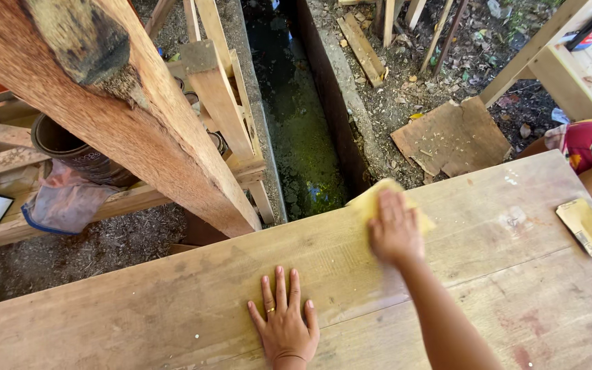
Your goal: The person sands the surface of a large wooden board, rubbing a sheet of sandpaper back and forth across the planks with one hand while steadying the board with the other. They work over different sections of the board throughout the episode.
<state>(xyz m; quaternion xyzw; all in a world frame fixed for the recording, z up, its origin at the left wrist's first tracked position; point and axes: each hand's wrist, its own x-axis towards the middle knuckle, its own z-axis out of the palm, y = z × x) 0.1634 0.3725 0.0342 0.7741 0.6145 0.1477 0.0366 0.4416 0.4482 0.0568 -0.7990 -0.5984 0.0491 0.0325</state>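
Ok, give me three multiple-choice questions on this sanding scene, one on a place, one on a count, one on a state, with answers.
1. Where does the spare sandpaper piece lie?
A. on the wooden board's right end
B. on the ground
C. in the dark bucket

2. How many sandpaper sheets are on the wooden board?
A. one
B. two
C. four

3. How is the left hand?
A. clenched in a fist
B. flat, fingers spread on the board
C. lifted off the board

Answers:
1 A, it rests near the board's right edge.
2 B, one under the right hand as the yellow sandpaper, one lying spare.
3 B, the palm lies down on the wood.
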